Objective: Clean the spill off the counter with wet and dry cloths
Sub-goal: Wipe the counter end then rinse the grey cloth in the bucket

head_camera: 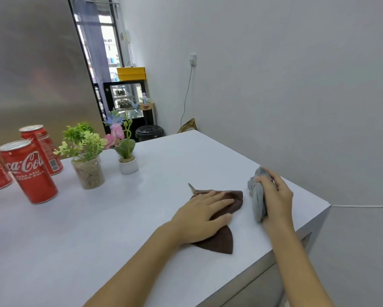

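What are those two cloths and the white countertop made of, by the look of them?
The brown cloth under the left hand looks like soft, matte terry or microfibre, with a fuzzy nap. The grey cloth bunched in the right hand seems a similar soft fabric, creasing easily. The counter appears to be smooth white laminate with a faint sheen, though that is uncertain.

Red cola cans [30, 171] stand at the left beside a plant in a clear pebble-filled jar [87, 168] and a small white flowerpot [128, 165]. Farther back: a glass display case [126, 100], yellow bins [131, 73], perhaps a black lidded bucket [149, 132].
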The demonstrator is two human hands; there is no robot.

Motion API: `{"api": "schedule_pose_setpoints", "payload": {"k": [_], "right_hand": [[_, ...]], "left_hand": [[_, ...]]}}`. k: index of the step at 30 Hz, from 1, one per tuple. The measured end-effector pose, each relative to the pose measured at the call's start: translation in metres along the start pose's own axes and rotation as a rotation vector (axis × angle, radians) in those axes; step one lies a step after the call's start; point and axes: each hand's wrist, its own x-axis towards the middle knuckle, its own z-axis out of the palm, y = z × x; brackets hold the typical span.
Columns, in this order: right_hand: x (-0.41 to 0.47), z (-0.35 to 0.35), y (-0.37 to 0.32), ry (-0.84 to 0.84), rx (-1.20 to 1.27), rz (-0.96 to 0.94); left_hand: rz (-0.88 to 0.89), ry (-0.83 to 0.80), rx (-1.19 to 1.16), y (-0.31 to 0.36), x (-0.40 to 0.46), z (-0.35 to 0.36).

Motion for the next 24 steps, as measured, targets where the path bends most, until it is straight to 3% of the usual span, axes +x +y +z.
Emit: {"api": "schedule_pose_setpoints", "payload": {"k": [5,8,11,18,24], "right_hand": [[-0.001,-0.007,-0.006,-0.050,0.109,0.091],[0.006,-0.025,-0.014,-0.152,0.196,0.134],[0.014,-0.046,-0.028,-0.164,0.188,0.108],[0.022,-0.082,-0.049,0.010,0.183,0.026],[0.013,-0.073,-0.058,0.054,0.201,-0.014]], "left_hand": [[-0.232,0.083,0.060,-0.028,-0.014,-0.009],[-0.439,0.181,0.094,-0.054,0.027,-0.003],[-0.504,0.178,0.069,-0.061,0.091,-0.002],[-0.118,0.060,0.007,0.039,0.179,0.028],[0.208,0.022,-0.058,0.058,0.078,0.028]]}}
